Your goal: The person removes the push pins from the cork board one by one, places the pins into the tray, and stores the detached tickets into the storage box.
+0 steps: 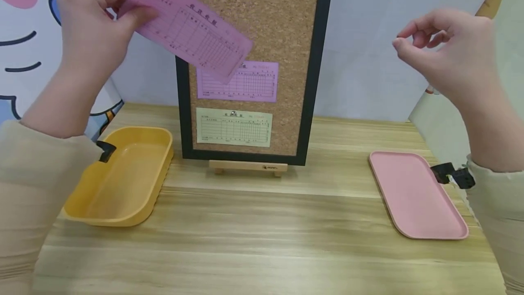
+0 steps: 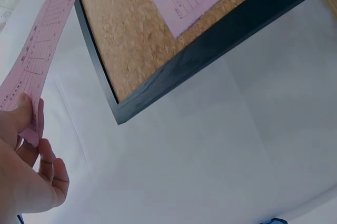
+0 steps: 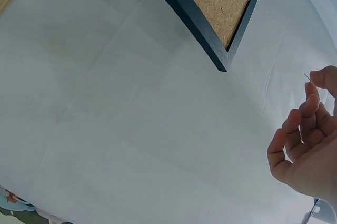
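One person's left hand (image 1: 96, 24), near a framed corkboard's (image 1: 288, 26) nine o'clock, is pinching a pink slip (image 1: 186, 31) that is slanting across the board's ten o'clock side; a yellow tray (image 1: 127, 176) is sitting at eight. Rightward, a purple slip (image 1: 249, 88), partly covered, is hanging above a green slip (image 1: 234, 126) near six. At four, a pink tray (image 1: 417, 197) is lying on the worktop (image 1: 262, 236), while at three the right hand (image 1: 454, 51) is pinching a thin pin (image 3: 306, 76).

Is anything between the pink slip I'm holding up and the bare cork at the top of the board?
Nothing visible blocks the held slip from the bare upper cork. The purple slip on the board sits lower, partly hidden behind the held slip; the right grip is well aside.
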Motion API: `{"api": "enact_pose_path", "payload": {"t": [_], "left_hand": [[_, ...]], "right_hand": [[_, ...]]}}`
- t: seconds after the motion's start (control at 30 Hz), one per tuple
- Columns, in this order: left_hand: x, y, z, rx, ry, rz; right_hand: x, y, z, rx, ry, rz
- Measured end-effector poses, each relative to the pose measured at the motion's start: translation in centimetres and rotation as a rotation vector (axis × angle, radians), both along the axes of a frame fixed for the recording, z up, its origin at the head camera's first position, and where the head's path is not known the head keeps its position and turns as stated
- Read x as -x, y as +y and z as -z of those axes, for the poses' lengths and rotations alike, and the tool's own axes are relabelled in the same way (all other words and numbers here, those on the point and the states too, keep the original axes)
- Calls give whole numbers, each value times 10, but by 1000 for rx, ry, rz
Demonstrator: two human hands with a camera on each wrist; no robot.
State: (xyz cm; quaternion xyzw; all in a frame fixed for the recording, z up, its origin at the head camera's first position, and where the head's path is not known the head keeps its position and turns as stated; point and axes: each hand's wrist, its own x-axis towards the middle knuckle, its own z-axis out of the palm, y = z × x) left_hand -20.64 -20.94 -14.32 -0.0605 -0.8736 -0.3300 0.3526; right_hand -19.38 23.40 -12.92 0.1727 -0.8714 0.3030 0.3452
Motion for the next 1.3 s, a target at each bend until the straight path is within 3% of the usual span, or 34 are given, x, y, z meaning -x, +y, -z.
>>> {"api": "enact_pose_path", "payload": {"t": [0.13, 0.37, 0.63, 0.83, 1.07, 1.3], "left_hand": [[-3, -9, 4, 33, -39, -20], [-4, -24, 10, 116, -123, -45], [-4, -44, 17, 250, -261, -37], [4, -62, 26, 360, -375, -39], [14, -82, 39, 407, -526, -25], [25, -101, 52, 451, -613, 19]], "right_hand": [[-8, 14, 8, -8, -17, 15], [-21, 39, 25, -70, -112, 159], [-24, 63, 45, -55, -132, 151], [-26, 79, 62, -81, -146, 161], [-28, 95, 80, -58, -171, 187], [-31, 110, 98, -22, -193, 196]]}}
